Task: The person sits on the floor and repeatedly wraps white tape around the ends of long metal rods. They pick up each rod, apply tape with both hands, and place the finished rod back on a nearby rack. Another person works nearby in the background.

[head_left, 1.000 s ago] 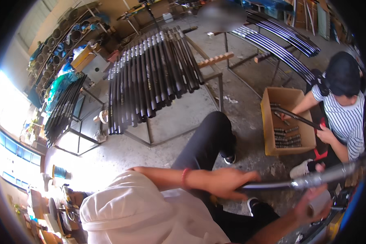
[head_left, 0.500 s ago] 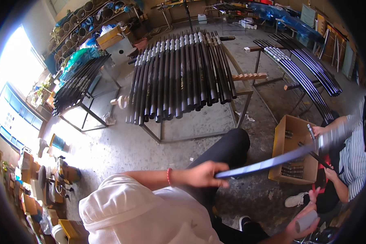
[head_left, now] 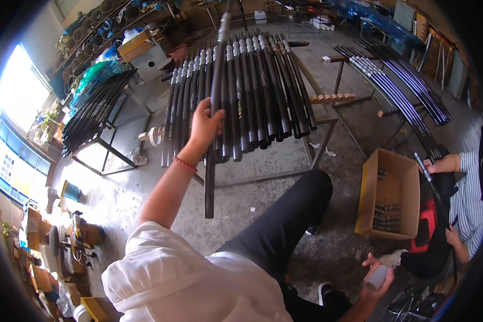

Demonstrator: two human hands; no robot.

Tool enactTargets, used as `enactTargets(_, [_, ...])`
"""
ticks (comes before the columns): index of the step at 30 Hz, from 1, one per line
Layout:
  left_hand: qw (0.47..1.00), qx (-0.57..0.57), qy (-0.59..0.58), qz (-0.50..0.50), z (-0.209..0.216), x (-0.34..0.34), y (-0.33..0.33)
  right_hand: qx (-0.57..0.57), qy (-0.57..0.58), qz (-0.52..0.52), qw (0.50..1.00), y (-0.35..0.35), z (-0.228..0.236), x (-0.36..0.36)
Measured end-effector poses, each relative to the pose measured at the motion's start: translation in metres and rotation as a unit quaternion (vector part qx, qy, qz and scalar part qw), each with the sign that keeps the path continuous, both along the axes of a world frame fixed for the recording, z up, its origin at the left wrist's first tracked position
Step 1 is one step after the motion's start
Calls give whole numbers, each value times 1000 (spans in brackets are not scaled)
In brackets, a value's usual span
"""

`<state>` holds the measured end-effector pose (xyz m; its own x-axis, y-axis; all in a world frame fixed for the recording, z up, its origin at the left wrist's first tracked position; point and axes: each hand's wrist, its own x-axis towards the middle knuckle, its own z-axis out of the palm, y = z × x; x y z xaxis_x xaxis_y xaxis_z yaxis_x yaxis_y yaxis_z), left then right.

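My left hand [head_left: 203,127] is closed round a long dark tube [head_left: 210,188] and holds it over the near part of a rack. The tube's far end is silvery and blurred, and its near end hangs toward the floor. Beneath it lie several similar dark tubes [head_left: 248,102] with silver-coloured ends, side by side on the metal rack [head_left: 323,140]. At the lower right, my right hand [head_left: 387,280] grips a short grey cylinder [head_left: 377,276], some fingers stretched out.
At the right a seated co-worker [head_left: 469,198] holds a dark rod with a metal end. A cardboard box [head_left: 408,188] with short dark pieces stands between us. Other racks carry dark tubes [head_left: 99,107] at the left and curved-looking shiny tubes [head_left: 397,88] at the right.
My left hand has swung the tube from the right side over to the rack. My right hand has shifted slightly left with the grey cylinder. The co-worker's rod has changed angle.
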<state>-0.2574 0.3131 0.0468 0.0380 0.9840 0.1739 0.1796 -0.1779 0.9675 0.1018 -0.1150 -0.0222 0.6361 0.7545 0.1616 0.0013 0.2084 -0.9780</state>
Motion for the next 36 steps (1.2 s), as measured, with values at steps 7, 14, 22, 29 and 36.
enactTargets(7, [974,97,143,145,-27,-62,147,-98,170,-121,973,-6,-27,-8])
enactTargets(14, [942,127,285,119,-96,-161,276,-184,201,-54,961,43,-2,-19])
enactTargets(22, [969,61,206,119,-147,-221,326,-144,271,-30,951,33,-27,-33])
enactTargets(29, [948,63,287,121,-151,-206,337,-163,250,-48,953,50,-25,-42])
enactTargets(36, [884,123,441,92,-147,-232,377,-154,259,-48,952,41,-32,-35])
